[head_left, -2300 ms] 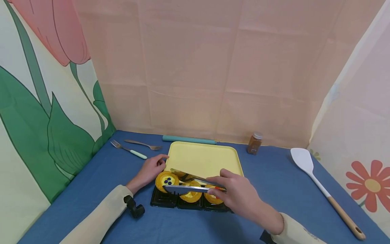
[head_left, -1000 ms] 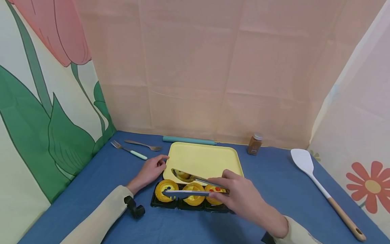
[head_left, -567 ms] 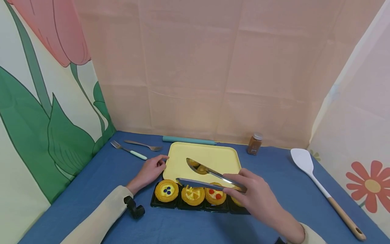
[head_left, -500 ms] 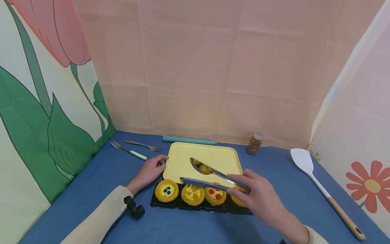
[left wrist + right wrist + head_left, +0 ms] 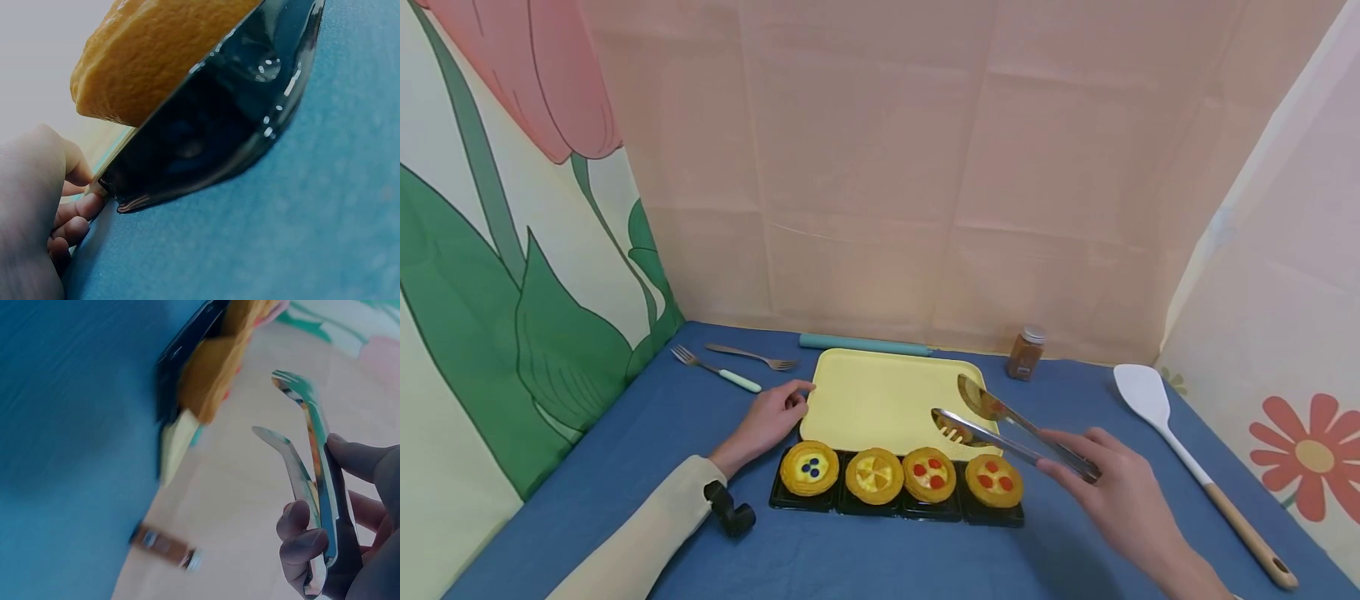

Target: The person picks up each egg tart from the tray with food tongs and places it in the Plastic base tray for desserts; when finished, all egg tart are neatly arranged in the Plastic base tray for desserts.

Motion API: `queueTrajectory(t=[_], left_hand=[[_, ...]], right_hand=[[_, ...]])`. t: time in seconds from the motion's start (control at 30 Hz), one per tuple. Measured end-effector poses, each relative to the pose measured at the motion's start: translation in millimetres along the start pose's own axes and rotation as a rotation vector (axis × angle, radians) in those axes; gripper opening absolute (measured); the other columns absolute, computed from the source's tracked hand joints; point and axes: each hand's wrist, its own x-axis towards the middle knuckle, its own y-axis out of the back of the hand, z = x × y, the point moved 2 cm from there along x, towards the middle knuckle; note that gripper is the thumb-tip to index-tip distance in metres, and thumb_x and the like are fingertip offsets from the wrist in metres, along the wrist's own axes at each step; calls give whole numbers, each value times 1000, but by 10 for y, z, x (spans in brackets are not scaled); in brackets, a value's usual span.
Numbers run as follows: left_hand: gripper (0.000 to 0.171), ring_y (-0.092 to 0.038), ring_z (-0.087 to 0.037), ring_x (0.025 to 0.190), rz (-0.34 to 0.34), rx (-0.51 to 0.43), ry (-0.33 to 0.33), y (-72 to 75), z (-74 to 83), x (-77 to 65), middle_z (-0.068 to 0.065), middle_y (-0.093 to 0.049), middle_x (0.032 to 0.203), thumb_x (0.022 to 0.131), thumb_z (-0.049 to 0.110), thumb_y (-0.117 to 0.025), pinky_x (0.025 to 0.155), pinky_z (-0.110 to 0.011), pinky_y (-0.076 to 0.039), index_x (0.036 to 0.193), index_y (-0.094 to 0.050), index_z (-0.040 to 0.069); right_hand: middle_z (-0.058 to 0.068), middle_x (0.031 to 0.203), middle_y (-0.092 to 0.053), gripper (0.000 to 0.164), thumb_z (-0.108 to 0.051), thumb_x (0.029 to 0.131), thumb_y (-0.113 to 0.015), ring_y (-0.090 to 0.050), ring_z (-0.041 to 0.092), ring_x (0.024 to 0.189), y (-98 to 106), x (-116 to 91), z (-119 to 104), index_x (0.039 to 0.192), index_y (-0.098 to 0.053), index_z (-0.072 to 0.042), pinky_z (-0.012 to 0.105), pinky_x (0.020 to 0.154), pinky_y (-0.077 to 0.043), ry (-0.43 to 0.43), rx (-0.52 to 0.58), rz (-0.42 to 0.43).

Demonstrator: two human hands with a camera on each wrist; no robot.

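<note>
My left hand (image 5: pixel 767 423) grips the left edge of the yellow tray (image 5: pixel 887 392); the left wrist view shows its thumb and fingers (image 5: pixel 75 228) at the edge. My right hand (image 5: pixel 1116 492) holds metal tongs (image 5: pixel 1015 429) with parted tips, nothing between them, above the yellow tray's front right corner. In front of that tray lies a black plastic tray (image 5: pixel 805 502) of tarts: one with blue berries (image 5: pixel 809 468), one with yellow wedges (image 5: pixel 875 477), and two with red pieces, a left one (image 5: pixel 929 476) and a right one (image 5: pixel 994 481).
A green-handled fork (image 5: pixel 718 369) and a plain fork (image 5: pixel 752 357) lie at the left on the blue cloth (image 5: pixel 880 558). A teal roll (image 5: pixel 865 343) lies behind the yellow tray. A spice jar (image 5: pixel 1026 352) stands back right. Far right lies a white spatula (image 5: pixel 1202 475).
The blueberry tart, earlier between the tongs, has come down into the leftmost black compartment. My right hand has released it and drawn the tongs away rightwards. The left hand has stayed put.
</note>
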Motion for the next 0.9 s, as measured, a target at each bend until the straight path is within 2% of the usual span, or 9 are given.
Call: queueTrajectory(t=[0.2, 0.4, 0.57, 0.77, 0.9], left_hand=[[36, -50, -18, 65, -3, -4, -7, 8, 7, 5, 0, -62, 85, 97, 8, -56, 63, -33, -40, 132, -64, 3], [36, -50, -18, 65, -4, 2, -9, 5, 9, 10, -1, -61, 85, 96, 6, -56, 65, -34, -40, 131, -64, 3], [36, -50, -18, 65, -1, -5, -2, 3, 8, -5, -1, -60, 84, 97, 7, -55, 65, -34, -40, 131, -64, 4], [36, -49, -19, 65, 4, -15, -1, -2, 17, -6, -1, -60, 84, 97, 6, -55, 65, -35, -39, 131, -64, 4], [36, -50, -18, 66, 5, -10, 4, -8, 13, -9, -1, -61, 85, 97, 8, -55, 65, -34, -40, 131, -64, 4]], right_hand=[[-5, 80, -55, 43, -43, 86, -78, -45, 10, 60, 70, 20, 387, 118, -76, -15, 26, 50, -37, -38, -64, 73], [-2, 77, -59, 48, -44, 89, -75, -46, 13, 61, 91, 83, 701, 118, -75, -7, 30, 51, -37, -70, -123, 26], [1, 81, -65, 48, -41, 90, -75, -49, 14, 64, 34, 147, 843, 118, -74, -3, 34, 54, -38, -62, -143, -24], [5, 86, -68, 45, -39, 89, -76, -51, 14, 64, -67, 230, 975, 117, -74, -3, 35, 54, -39, -68, -145, -40], [11, 96, -70, 46, -41, 90, -75, -59, 18, 69, -122, 283, 1044, 119, -73, -5, 37, 55, -42, -66, -133, -47]])
